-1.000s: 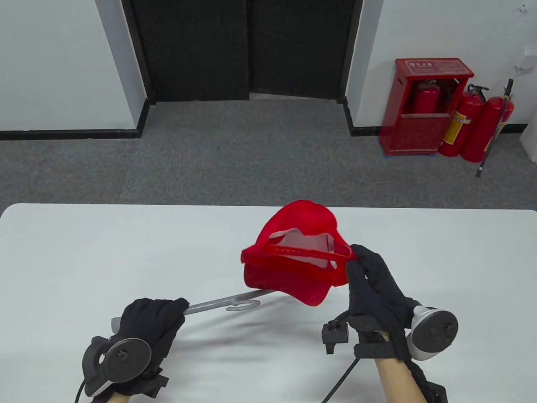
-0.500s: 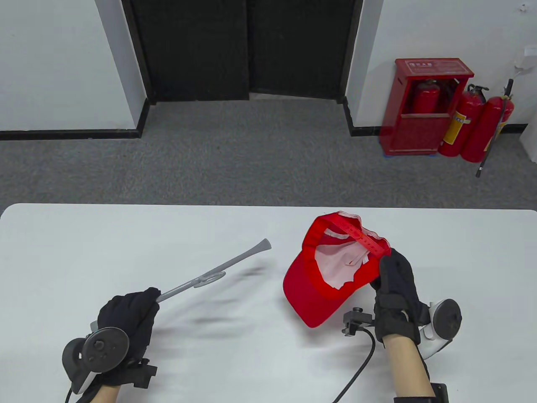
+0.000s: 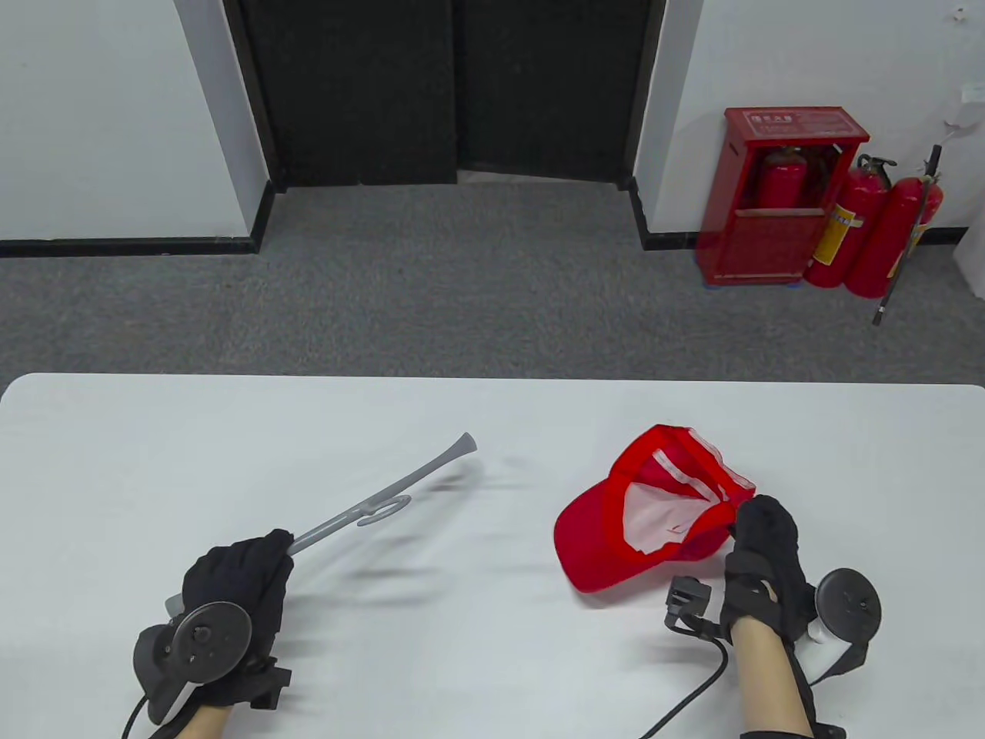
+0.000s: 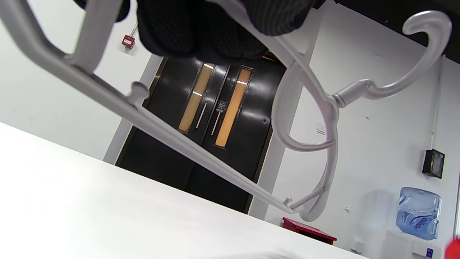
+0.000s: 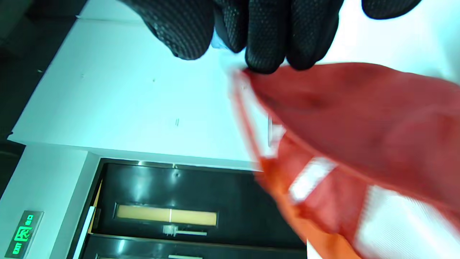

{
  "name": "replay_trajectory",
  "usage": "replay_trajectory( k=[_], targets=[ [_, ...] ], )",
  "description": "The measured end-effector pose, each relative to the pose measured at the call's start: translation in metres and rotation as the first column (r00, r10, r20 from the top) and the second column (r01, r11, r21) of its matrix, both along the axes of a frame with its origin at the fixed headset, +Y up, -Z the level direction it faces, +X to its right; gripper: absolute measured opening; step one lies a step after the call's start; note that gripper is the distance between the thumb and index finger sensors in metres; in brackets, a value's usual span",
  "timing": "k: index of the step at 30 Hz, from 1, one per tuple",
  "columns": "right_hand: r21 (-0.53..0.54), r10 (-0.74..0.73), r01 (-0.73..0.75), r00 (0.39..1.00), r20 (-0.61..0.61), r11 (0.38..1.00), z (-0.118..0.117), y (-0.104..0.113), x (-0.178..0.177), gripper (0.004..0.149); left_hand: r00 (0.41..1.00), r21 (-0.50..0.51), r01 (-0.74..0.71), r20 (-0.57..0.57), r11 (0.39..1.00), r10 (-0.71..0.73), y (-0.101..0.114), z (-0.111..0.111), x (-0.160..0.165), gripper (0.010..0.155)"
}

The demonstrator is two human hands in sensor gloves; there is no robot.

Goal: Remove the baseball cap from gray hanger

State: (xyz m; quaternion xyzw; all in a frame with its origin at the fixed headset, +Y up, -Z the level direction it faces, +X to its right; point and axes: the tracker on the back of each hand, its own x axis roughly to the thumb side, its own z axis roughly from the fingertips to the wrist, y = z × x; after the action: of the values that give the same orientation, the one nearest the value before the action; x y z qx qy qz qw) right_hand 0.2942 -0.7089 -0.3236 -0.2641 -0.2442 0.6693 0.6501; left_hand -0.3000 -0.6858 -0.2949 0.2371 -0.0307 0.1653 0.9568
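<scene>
while the red fabric baseball cap (image 3: pixel 646 523) hangs from the right hand (image 3: pixel 762 554), it sits on the right half of the white table (image 3: pixel 492 677), opening turned up so the pale lining shows, brim pointing down-left toward the person. whether the brim touches the tabletop or floats just above it cannot be told from the table view. the right hand pinches the cap's rim at its right rear edge, and in the right wrist view the gloved fingertips (image 5: pixel 266 54) are closed on red cloth.

off to the cap's left, well apart from it, is the gray plastic hanger (image 3: pixel 385 504). its long axis runs diagonally, from the left hand (image 3: pixel 238 577) near the front edge up and away to the right, its free tip aimed roughly at the gap beside the cap. the left hand grips one end with fingers wrapped around the bars, and the left wrist view shows the hook (image 4: pixel 406 72) and shoulder curve bare, with no cloth on them.

judging from this, the cap is already clear of the hanger; the right hand alone bears on it, and setting it down needs only a short lowering straight beneath, away from the hanger tip.
</scene>
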Motion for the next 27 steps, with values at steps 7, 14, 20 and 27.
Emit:
replay_trajectory(
  k=[7, 14, 20, 27],
  targets=[
    [0.164, 0.01, -0.011, 1.0, 0.007, 0.986, 0.01, 0.022, 0.01, 0.059, 0.998, -0.012, 0.059, -0.001, 0.998, -0.059, -0.011, -0.004, 0.008, 0.042],
    [0.315, 0.205, -0.173, 0.976, -0.072, 0.933, 0.022, 0.048, -0.007, 0.057, 0.99, -0.076, 0.138, 0.048, 0.988, -0.134, -0.023, -0.011, 0.02, 0.042],
    [0.432, 0.354, -0.276, 0.929, -0.11, 0.859, 0.03, 0.066, -0.028, 0.055, 0.972, -0.233, 0.224, 0.121, 0.946, -0.2, -0.039, -0.017, 0.028, 0.042],
    [0.494, 0.672, -0.491, 0.673, -0.309, 0.718, 0.024, 0.073, -0.068, 0.056, 0.957, -0.382, 0.288, 0.145, 0.878, -0.251, -0.058, -0.026, 0.028, 0.043]
  ],
)
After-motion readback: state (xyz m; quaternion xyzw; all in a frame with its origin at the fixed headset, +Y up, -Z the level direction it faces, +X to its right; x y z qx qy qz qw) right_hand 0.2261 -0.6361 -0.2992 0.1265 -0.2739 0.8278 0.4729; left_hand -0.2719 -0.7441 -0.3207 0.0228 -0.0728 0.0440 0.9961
